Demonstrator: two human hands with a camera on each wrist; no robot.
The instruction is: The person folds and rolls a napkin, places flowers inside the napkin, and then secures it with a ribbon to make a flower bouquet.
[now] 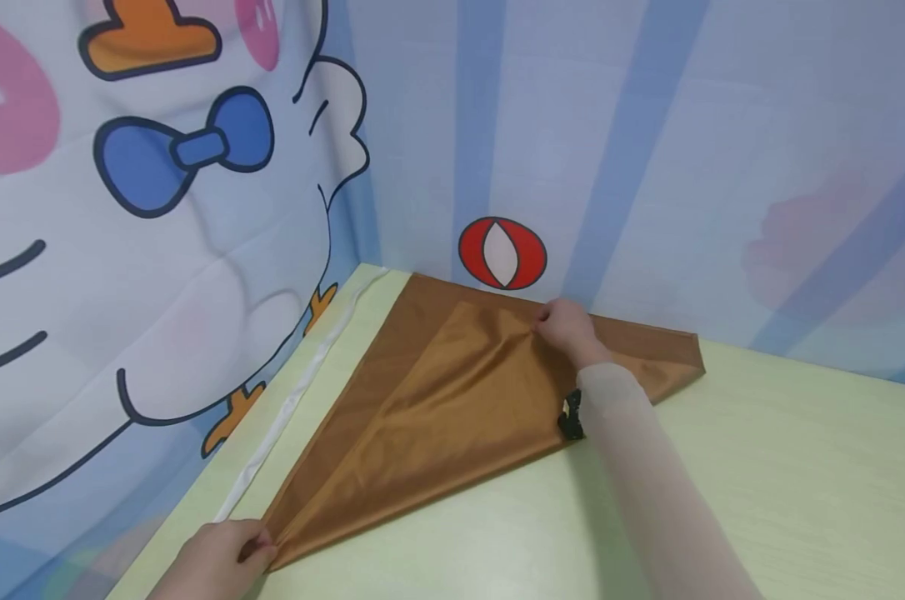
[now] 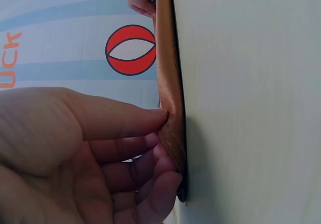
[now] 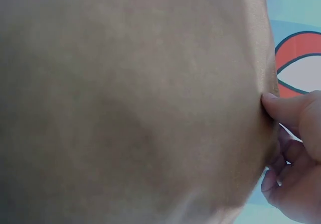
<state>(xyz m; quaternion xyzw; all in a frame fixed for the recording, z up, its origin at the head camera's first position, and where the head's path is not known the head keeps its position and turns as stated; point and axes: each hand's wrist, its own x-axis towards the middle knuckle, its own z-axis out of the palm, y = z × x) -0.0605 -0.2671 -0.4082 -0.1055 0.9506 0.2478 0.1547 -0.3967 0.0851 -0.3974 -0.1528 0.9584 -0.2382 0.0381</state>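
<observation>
A brown satiny cloth (image 1: 452, 417) lies folded over itself on the pale yellow-green surface, in a roughly triangular shape. My left hand (image 1: 216, 560) pinches its near left corner between thumb and fingers. In the left wrist view the thumb of the left hand (image 2: 100, 138) presses on the cloth (image 2: 169, 68) near its tip. At the far side, my right hand (image 1: 568, 329) grips the folded layer, drawing creases toward the fingers. The right wrist view is mostly filled by the cloth (image 3: 140, 103), whose edge is pinched by the right hand (image 3: 296, 148).
Behind the cloth stands a blue striped wall covering (image 1: 610, 150) with a red and white ball print (image 1: 502, 253). A wall with a large cartoon bird (image 1: 197, 275) rises at the left. A white strip (image 1: 295, 396) runs along that wall's foot. A black band (image 1: 571, 415) shows beside the right sleeve.
</observation>
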